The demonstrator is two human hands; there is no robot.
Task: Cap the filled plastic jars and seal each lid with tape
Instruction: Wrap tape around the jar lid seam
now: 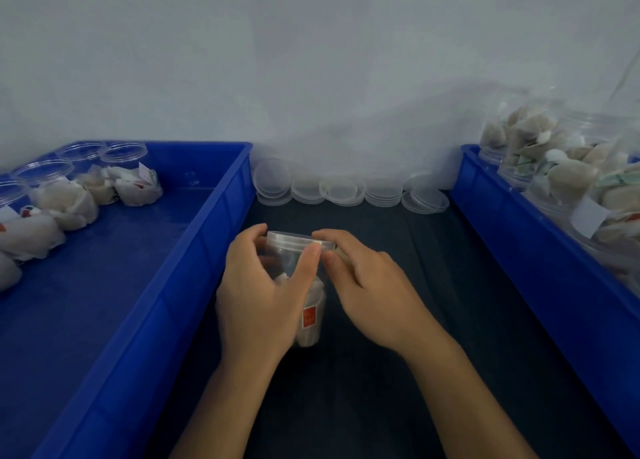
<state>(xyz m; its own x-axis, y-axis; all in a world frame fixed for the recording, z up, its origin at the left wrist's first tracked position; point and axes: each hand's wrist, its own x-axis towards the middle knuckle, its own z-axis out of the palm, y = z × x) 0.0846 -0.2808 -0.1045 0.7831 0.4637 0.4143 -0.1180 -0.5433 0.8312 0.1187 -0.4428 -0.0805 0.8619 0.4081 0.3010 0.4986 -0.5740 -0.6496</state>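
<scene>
Fingers (313, 254) of both hands curled round the capped jar (311, 306), right hand (367, 285) seemingly at its lid (298, 241).

clear glossy plastic jar (304, 285) and lid (298, 241), smooth blue plastic bins (221, 216), matt dark cloth tabletop (381, 372)

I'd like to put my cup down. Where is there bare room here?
The dark mat right of the hands is bare, and so is the left bin's floor near its right wall. It is crowded along the lids by the wall and among the right bin's jars.
</scene>
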